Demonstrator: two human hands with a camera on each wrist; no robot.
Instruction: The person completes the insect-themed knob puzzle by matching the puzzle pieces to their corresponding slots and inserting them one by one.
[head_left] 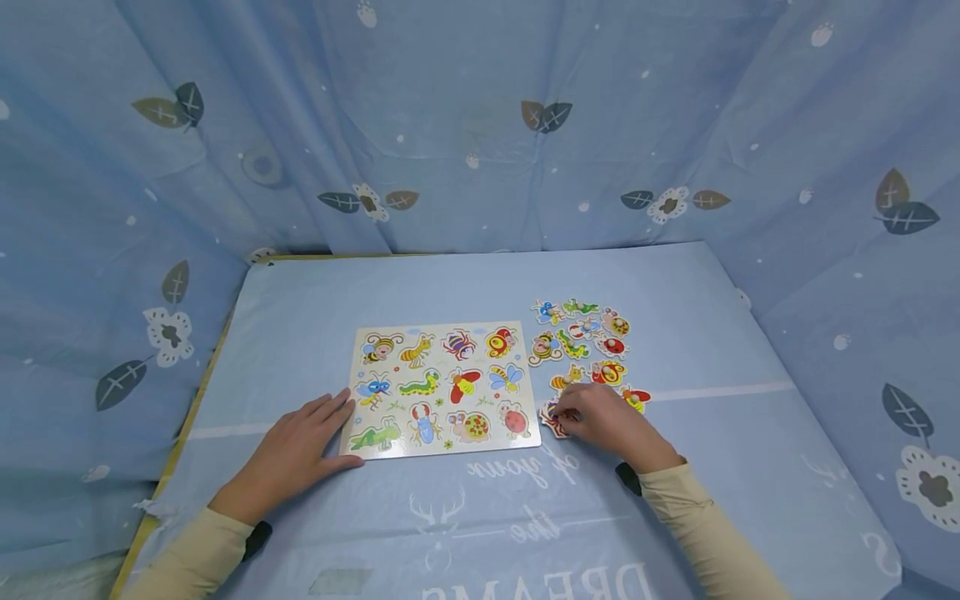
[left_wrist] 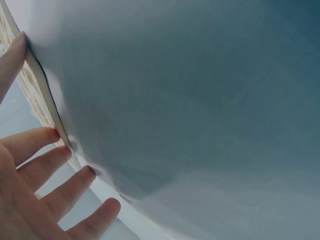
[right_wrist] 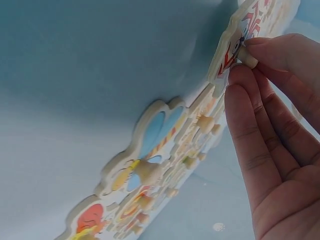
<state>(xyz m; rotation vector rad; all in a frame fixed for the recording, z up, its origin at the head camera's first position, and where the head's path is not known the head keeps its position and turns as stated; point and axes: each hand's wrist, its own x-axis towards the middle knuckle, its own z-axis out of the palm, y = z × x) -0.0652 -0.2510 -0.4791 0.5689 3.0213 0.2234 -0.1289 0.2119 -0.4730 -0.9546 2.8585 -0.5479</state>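
A flat wooden puzzle board [head_left: 450, 452] with printed insects lies on the table. My left hand [head_left: 300, 442] rests at its left edge, fingers spread and fairly straight, with thumb and fingertips touching the edge. In the left wrist view the fingertips [left_wrist: 50, 134] meet the board's side. To the right of the board my right hand [head_left: 611, 421] pinches the small wooden knob [right_wrist: 248, 57] of a spider puzzle piece [head_left: 551, 419] between thumb and fingers. The spider piece shows red legs and stands close by the board's lower right corner. A blue-winged dragonfly piece [right_wrist: 155, 135] lies near the right hand.
Several knobbed insect pieces lie right of the board, among them a bee [head_left: 545, 348], a caterpillar [head_left: 573, 343] and a red ladybug [head_left: 612, 346]. A blue printed cloth [head_left: 300, 292] covers the table, and blue curtains [head_left: 465, 125] hang around the back and sides.
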